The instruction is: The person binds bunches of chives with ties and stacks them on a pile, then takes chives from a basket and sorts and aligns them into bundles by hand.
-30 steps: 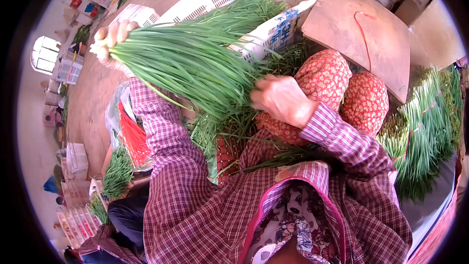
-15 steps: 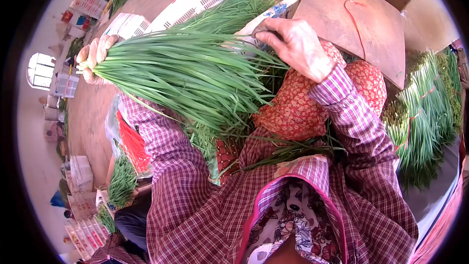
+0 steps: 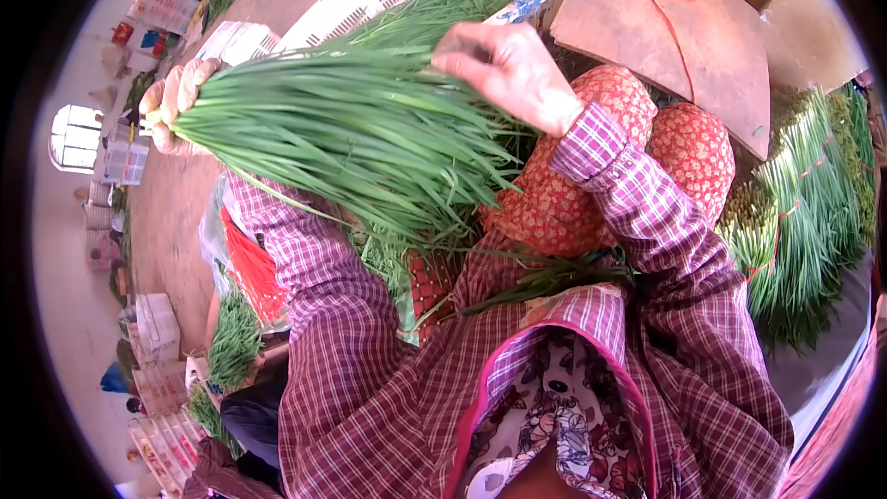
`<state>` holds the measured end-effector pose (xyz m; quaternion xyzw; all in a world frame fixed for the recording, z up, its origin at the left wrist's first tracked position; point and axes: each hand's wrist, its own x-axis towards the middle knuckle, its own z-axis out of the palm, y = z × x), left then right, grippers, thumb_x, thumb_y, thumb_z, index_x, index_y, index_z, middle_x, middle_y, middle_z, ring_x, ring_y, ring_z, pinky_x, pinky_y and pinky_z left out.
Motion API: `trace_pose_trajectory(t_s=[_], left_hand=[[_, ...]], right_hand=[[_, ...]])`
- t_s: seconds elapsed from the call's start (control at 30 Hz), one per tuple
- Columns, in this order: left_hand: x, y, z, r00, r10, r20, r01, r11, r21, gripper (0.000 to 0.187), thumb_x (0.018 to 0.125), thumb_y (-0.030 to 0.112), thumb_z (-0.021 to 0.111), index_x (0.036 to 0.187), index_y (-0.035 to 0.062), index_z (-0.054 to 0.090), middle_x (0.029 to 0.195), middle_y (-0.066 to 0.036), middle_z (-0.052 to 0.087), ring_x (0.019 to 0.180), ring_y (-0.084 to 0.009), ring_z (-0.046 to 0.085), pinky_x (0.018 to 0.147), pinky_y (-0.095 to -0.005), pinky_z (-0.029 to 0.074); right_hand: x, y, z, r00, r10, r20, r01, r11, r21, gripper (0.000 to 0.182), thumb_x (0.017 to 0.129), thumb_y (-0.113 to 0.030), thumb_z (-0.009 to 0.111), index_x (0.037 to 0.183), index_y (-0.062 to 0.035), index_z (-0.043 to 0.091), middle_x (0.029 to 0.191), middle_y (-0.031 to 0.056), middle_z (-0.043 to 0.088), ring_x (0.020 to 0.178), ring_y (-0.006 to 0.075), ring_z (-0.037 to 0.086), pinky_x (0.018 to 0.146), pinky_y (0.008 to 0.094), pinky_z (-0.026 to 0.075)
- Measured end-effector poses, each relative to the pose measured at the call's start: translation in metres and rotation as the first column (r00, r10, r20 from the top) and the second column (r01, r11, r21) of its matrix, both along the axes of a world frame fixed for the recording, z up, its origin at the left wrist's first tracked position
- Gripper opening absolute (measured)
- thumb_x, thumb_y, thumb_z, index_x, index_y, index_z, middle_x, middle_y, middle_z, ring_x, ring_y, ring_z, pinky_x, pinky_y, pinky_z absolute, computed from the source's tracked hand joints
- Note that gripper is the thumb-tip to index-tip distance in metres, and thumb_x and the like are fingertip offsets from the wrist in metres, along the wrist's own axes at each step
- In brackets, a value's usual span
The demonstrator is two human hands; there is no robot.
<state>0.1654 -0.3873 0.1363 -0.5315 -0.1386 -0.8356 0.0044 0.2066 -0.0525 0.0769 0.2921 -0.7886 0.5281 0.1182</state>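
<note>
Grasping the pale stem end of a bundle of long, narrow green leaves (image 3: 342, 120) in the curled fingers of our left hand (image 3: 178, 103), we hold it sideways, partly in front of a white, slotted plastic crate (image 3: 370, 3). Our right hand (image 3: 506, 69) is near the leaf tips, fingers bent; we cannot tell whether they pinch any leaves. Red, flower-patterned cloth (image 3: 547, 208) shows just beside our right wrist.
</note>
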Motion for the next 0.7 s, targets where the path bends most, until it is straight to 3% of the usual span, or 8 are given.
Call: trace_pose_trajectory(t_s=[0.17, 0.3, 0.4, 0.5, 0.53, 0.57, 0.63, 0.7], left_hand=[[0.005, -0.018, -0.011, 0.965, 0.137, 0.222, -0.152, 0.987, 0.049, 0.020, 0.080, 0.014, 0.066, 0.100, 0.0151, 0.065, 0.082, 0.007, 0.058, 0.080, -0.0117, 0.051, 0.092, -0.0371, 0.040], [0.002, -0.019, -0.013, 0.924, 0.305, 0.231, -0.323, 0.945, 0.042, 0.016, 0.082, 0.017, 0.066, 0.098, 0.0125, 0.065, 0.081, 0.007, 0.058, 0.079, -0.0109, 0.054, 0.088, -0.0349, 0.043], [0.005, -0.025, -0.010, 0.804, 0.448, 0.390, -0.450, 0.888, -0.092, 0.016, 0.079, 0.016, 0.068, 0.094, 0.0155, 0.065, 0.081, 0.003, 0.060, 0.081, -0.0165, 0.057, 0.083, -0.0384, 0.048], [0.002, -0.011, -0.006, 0.666, 0.651, 0.365, -0.624, 0.754, -0.205, 0.014, 0.078, 0.015, 0.067, 0.092, 0.0148, 0.064, 0.080, 0.001, 0.060, 0.080, -0.0187, 0.058, 0.083, -0.0389, 0.048], [0.005, -0.005, -0.002, 0.662, 0.632, 0.403, -0.613, 0.766, -0.195, 0.015, 0.078, 0.013, 0.067, 0.092, 0.0142, 0.063, 0.079, 0.000, 0.059, 0.079, -0.0194, 0.057, 0.083, -0.0392, 0.048], [0.005, -0.004, -0.001, 0.663, 0.630, 0.403, -0.612, 0.767, -0.193, 0.015, 0.078, 0.013, 0.067, 0.092, 0.0142, 0.063, 0.079, 0.000, 0.059, 0.079, -0.0194, 0.057, 0.083, -0.0392, 0.048], [0.004, -0.003, 0.001, 0.671, 0.609, 0.422, -0.603, 0.780, -0.166, 0.015, 0.079, 0.013, 0.067, 0.093, 0.0134, 0.062, 0.080, -0.001, 0.060, 0.079, -0.0196, 0.057, 0.083, -0.0395, 0.048], [0.003, -0.002, 0.002, 0.682, 0.620, 0.389, -0.610, 0.775, -0.164, 0.015, 0.079, 0.014, 0.067, 0.094, 0.0121, 0.062, 0.080, -0.001, 0.060, 0.079, -0.0198, 0.057, 0.083, -0.0400, 0.048]], right_hand=[[-0.013, 0.025, -0.007, 0.926, 0.033, 0.375, 0.166, 0.859, -0.485, 0.023, 0.090, -0.024, 0.063, 0.102, -0.0053, 0.068, 0.085, 0.0001, 0.067, 0.074, 0.0073, 0.057, 0.069, 0.0230, 0.047], [-0.020, 0.052, -0.013, 0.972, 0.058, 0.229, 0.046, 0.903, -0.427, 0.028, 0.091, -0.027, 0.063, 0.106, -0.0041, 0.067, 0.092, 0.0028, 0.069, 0.079, 0.0095, 0.061, 0.071, 0.0248, 0.048], [-0.010, 0.054, -0.003, 0.991, -0.094, 0.092, 0.095, 0.995, -0.006, 0.029, 0.090, -0.030, 0.063, 0.101, -0.0039, 0.069, 0.078, 0.0107, 0.069, 0.077, 0.0158, 0.066, 0.073, 0.0301, 0.050], [-0.002, 0.026, 0.019, 0.968, -0.122, -0.219, 0.093, 0.986, -0.138, 0.028, 0.089, -0.030, 0.063, 0.097, -0.0045, 0.071, 0.071, 0.0108, 0.067, 0.070, 0.0194, 0.066, 0.069, 0.0320, 0.051], [0.009, 0.015, 0.031, 0.979, -0.114, -0.169, 0.080, 0.977, -0.197, 0.021, 0.090, -0.021, 0.064, 0.102, -0.0045, 0.070, 0.082, 0.0035, 0.069, 0.080, 0.0099, 0.061, 0.076, 0.0256, 0.048], [0.007, 0.016, 0.032, 0.979, -0.116, -0.170, 0.082, 0.977, -0.195, 0.021, 0.090, -0.021, 0.064, 0.102, -0.0045, 0.070, 0.082, 0.0035, 0.069, 0.080, 0.0099, 0.061, 0.076, 0.0256, 0.048], [0.000, 0.018, 0.032, 0.977, -0.076, -0.199, 0.073, 0.997, -0.024, 0.025, 0.087, -0.028, 0.064, 0.097, -0.0051, 0.070, 0.072, 0.0127, 0.066, 0.066, 0.0223, 0.065, 0.065, 0.0336, 0.051], [0.007, 0.016, 0.030, 0.987, -0.043, -0.157, 0.044, 0.999, 0.003, 0.021, 0.087, -0.025, 0.065, 0.093, -0.0060, 0.070, 0.072, 0.0124, 0.065, 0.063, 0.0218, 0.064, 0.061, 0.0337, 0.050]])
